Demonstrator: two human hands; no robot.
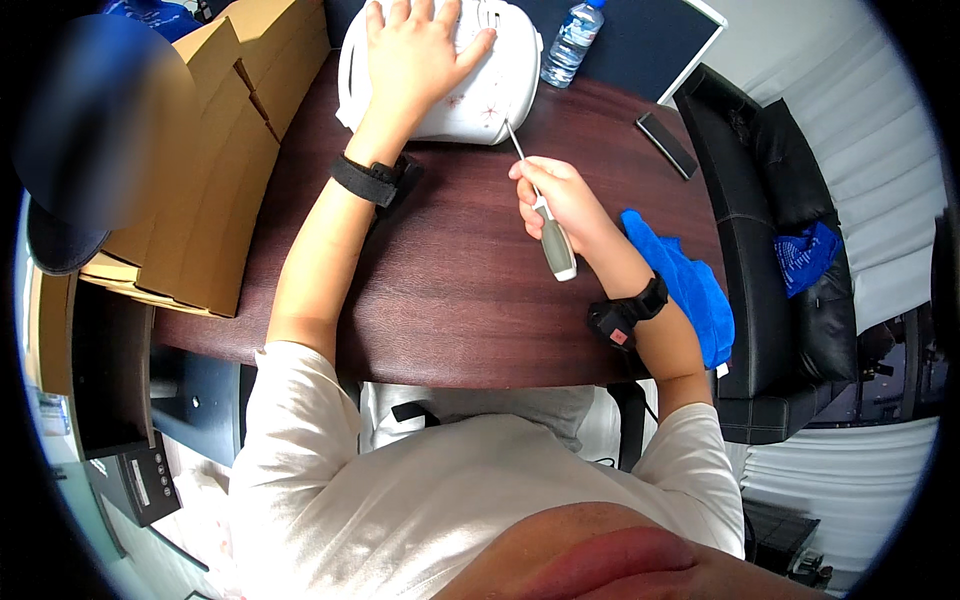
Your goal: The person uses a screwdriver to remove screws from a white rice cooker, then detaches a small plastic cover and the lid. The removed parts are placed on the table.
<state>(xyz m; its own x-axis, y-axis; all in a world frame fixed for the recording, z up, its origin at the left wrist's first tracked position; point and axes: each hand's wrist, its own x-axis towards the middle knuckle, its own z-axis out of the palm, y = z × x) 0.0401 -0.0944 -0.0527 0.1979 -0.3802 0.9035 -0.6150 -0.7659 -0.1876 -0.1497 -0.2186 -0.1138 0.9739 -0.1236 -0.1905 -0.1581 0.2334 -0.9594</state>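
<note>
A white rounded appliance casing [430, 118] with small printed flowers lies at the far side of the dark wooden table. My left hand [415, 55] rests flat on top of it, fingers spread and thumb out to the right. In my right hand [562, 192] is a screwdriver [556, 245] with a grey and white handle. The fingers close around its shaft and the top of the handle, and the handle's end points back toward me. Its thin metal tip meets the casing's near right edge; whether it sits in a gap there I cannot make out.
Brown cardboard boxes [195, 190] stand along the table's left side, beside a person's blurred head. A water bottle [573, 45] stands right of the casing, a phone [666, 145] lies at the right edge, and a blue cloth [690, 290] is by my right forearm. Beyond is a black sofa [735, 225].
</note>
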